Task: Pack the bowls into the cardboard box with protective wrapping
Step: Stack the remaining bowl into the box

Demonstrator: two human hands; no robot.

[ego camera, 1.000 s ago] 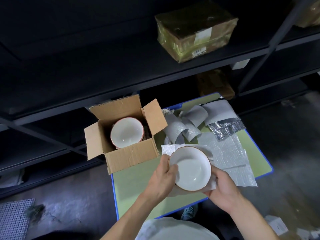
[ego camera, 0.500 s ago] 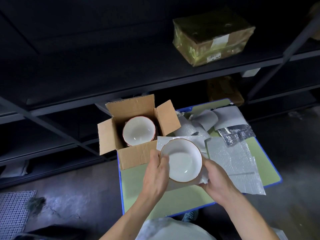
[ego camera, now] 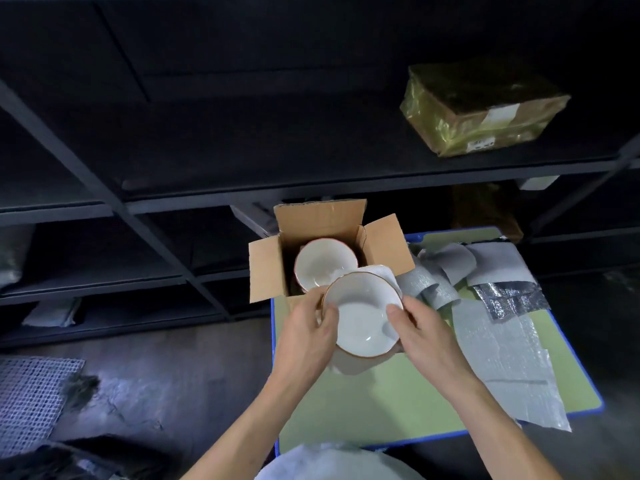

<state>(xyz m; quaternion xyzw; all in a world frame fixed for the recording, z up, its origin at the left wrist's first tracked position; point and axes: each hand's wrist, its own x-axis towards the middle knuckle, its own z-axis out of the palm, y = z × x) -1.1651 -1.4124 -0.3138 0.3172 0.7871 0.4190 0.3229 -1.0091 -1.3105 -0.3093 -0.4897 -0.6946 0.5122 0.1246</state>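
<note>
My left hand [ego camera: 308, 327] and right hand [ego camera: 426, 334] pinch the white bowl [ego camera: 362, 313] by its rim, foam sheet [ego camera: 386, 274] beneath, at the cardboard box's [ego camera: 322, 216] near edge; I'd lower it level, the sheet between it and the 1 boxed bowl [ego camera: 320, 263].

Dim, soft focus, wide-angle edge distortion

- No text is reading legibly anywhere.
- Gold-wrapped parcel [ego camera: 481, 109], up and right of the cardboard box [ego camera: 325, 233], is carrying a white label [ego camera: 503, 113] and a small printed sticker [ego camera: 480, 144]; the print is coming out too blurred to read.
- White tag [ego camera: 537, 182] on the shelf edge, right of the box, is showing nothing readable.
</note>
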